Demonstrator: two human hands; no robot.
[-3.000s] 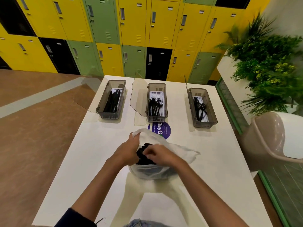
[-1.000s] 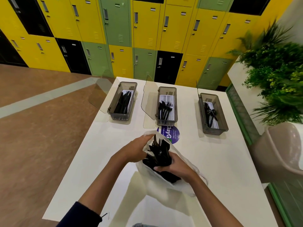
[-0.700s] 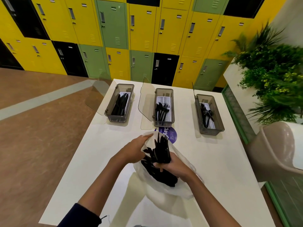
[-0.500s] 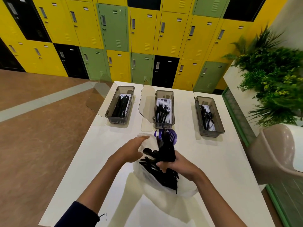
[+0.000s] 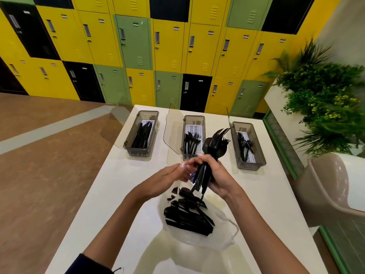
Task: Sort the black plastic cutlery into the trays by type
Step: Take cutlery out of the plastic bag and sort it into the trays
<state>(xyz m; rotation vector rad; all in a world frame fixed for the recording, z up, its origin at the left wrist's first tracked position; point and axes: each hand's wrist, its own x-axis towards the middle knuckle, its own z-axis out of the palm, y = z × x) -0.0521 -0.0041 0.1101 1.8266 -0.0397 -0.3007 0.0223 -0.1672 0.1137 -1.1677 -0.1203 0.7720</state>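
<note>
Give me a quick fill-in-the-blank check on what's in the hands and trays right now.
1. The bunch of cutlery is gripped in the ____ hand.
2. The middle tray holds ____.
3. The loose cutlery pile lies in a ____ plastic bag.
4. The number of trays on the table is ____.

Missing words: right; forks; white; three

Both forearms reach forward over the tabletop's near half, converging toward its middle. Right hand [image 5: 214, 174]: raised, fingers curled in a closed grip around the handles of a bundle of black cutlery [image 5: 212, 155], wrist bent back. Left hand [image 5: 173, 175]: palm facing right, fingers extended, fingertips [image 5: 187, 165] at the bundle's handles. Dark sleeve [image 5: 88, 264] on the left arm.
</note>
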